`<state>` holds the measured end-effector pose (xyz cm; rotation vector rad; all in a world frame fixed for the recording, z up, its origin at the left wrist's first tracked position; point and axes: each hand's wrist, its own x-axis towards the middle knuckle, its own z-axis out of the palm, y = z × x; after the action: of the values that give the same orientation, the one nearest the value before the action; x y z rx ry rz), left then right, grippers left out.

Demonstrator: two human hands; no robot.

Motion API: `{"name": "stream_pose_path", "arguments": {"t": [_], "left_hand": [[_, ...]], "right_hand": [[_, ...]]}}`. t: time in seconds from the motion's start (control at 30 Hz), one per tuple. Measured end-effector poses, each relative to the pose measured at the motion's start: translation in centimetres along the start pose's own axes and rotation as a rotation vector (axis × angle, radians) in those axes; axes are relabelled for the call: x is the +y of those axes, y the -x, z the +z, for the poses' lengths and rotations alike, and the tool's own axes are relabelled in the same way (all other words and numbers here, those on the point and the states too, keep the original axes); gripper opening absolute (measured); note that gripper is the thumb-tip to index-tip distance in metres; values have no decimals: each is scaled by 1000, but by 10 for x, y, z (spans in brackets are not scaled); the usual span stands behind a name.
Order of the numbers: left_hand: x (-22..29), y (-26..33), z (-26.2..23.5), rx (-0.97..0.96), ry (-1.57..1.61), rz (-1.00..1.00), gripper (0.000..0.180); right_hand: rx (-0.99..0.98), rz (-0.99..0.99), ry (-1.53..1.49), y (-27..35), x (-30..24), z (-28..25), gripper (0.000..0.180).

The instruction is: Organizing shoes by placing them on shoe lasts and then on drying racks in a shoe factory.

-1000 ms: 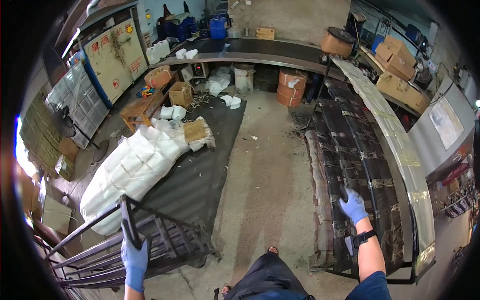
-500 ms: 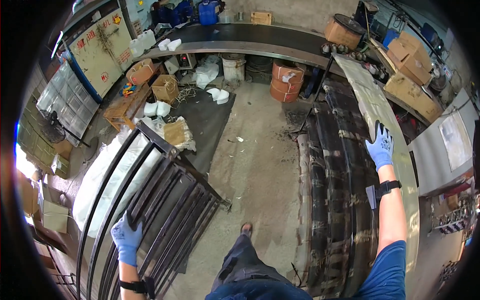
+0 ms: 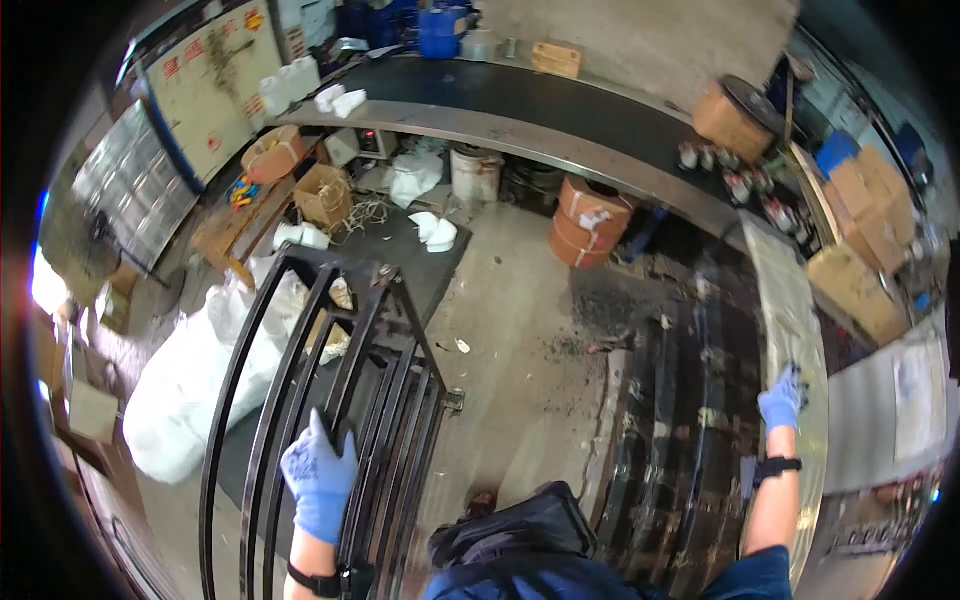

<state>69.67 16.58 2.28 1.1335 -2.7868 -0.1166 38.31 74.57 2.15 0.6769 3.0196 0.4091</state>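
My left hand (image 3: 321,478), in a light blue glove, is over the bars of a black metal rack (image 3: 375,330). Its thumb and one finger stand apart; the other fingers are hard to see. I cannot tell whether it touches the bars. On the right, my gloved right hand (image 3: 782,402) rests on a long pale strip (image 3: 782,275) that looks plastic-covered. Its dark-tipped fingers are stretched out and partly apart. Beside that strip, a broad dark surface with taped seams (image 3: 680,420) lies to the right of my legs.
A white plastic-wrapped bundle (image 3: 190,400) lies left of the rack. An orange drum (image 3: 590,225) stands by the long dark workbench (image 3: 470,95). Cardboard boxes (image 3: 868,210) are stacked at the far right. White foam pieces (image 3: 434,231) lie on the black mat.
The rack has turned more upright in view and shifted right. My left hand has moved right, its finger and thumb now spread. My right hand appears lower along the strip. The view has tilted.
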Motion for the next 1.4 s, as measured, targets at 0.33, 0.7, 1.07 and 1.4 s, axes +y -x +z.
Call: {"name": "stream_pose_path", "arguments": {"t": [0.33,0.7,1.07,1.4], "left_hand": [[171,-132,50,37,-115,-39,44],[364,-325,105,138,-147,12,43],[515,-515,142,178,-127,77,39],[620,-625,156,111,-120,67,40]], "right_hand": [[79,80,3,-236,31,36,78],[119,93,55,-439,50,80,76],[135,67,83,-474,65,110,78],[299,-43,-54,-470,75,122,82]]}}
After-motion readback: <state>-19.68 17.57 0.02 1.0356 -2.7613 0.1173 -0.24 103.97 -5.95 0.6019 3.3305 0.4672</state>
